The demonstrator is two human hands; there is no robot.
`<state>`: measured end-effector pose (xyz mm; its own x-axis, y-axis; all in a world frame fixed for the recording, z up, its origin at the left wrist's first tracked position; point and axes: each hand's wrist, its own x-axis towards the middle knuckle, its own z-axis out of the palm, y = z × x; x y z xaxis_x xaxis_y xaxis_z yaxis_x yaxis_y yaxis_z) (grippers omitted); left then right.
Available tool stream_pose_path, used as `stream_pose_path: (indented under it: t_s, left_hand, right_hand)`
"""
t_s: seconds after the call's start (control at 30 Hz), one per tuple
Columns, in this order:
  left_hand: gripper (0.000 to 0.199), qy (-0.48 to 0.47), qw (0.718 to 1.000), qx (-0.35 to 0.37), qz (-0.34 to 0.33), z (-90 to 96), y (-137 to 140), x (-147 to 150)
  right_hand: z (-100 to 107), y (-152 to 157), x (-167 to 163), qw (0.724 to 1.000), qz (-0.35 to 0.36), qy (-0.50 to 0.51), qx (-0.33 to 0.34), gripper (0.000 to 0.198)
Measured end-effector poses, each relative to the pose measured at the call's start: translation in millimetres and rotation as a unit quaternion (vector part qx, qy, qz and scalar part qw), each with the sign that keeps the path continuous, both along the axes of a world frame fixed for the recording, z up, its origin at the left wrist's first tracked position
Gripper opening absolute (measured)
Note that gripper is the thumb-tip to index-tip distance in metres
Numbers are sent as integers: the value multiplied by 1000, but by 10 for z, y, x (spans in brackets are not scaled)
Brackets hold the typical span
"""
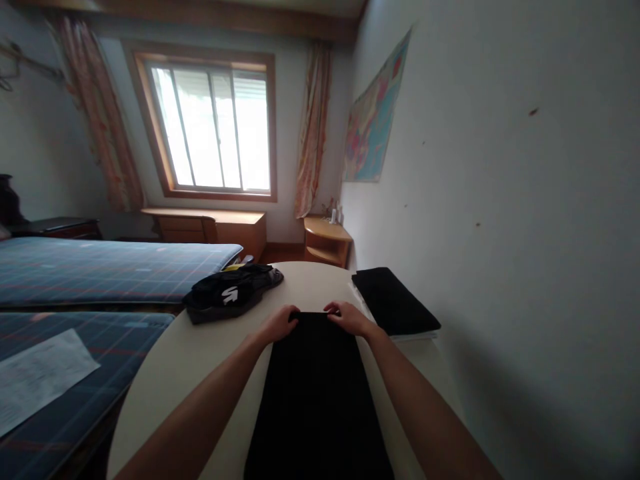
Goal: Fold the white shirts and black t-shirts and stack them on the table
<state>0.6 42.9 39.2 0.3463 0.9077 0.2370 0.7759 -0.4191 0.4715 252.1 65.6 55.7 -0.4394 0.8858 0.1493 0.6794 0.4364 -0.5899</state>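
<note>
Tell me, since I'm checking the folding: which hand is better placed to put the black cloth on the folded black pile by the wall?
The right hand, probably. Both hands grip the cloth's far edge, but the pile lies just beyond the right one, while the left hand sits nearer the crumpled garment.

On round cream table (200, 353): long black folded cloth (320, 393) centre, both hands at its far edge; crumpled black garment (230, 293) far left; flat black folded stack (395, 300) far right, against wall.
</note>
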Motion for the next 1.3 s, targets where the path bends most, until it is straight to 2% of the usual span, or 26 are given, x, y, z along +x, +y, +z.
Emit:
stream_pose_path:
  t_s: [0.13, 0.37, 0.5, 0.57, 0.63, 0.77, 0.93, 1.07, 1.3]
  left_hand:
    - [35, -9, 999, 3, 31, -146, 24, -55]
    - [36, -24, 997, 30, 60, -198, 53, -86]
    - [39, 4, 995, 76, 65, -250, -115, -15]
    - [41, 42, 994, 71, 66, -291, -197, 11]
    - [44, 71, 994, 45, 73, -316, -257, 22]
    - [43, 101, 991, 33, 77, -256, -352, 17]
    - [30, 133, 987, 40, 75, -118, -505, 10]
    - [23, 97, 990, 54, 82, -164, -569, -18]
    - [28, -23, 993, 70, 94, -326, -550, -127]
  right_hand:
    - [-145, 21, -10, 1000, -2, -12, -8, 30]
    - [-171, 36, -48, 1000, -11, -26, 5, 28]
    - [-166, -111, -131, 995, -46, -53, 74, 31]
    - [-186, -200, -168, 988, -72, -81, 110, 32]
    - [-225, -276, -190, 985, -86, -109, 100, 37]
    - [-291, -381, -172, 984, -81, -144, 66, 42]
    - [-228, -485, -72, 989, -44, -134, 54, 39]
    - [-222, -556, 55, 995, -23, -78, 52, 32]
    - [-374, -593, 306, 995, -89, 14, 46, 31]
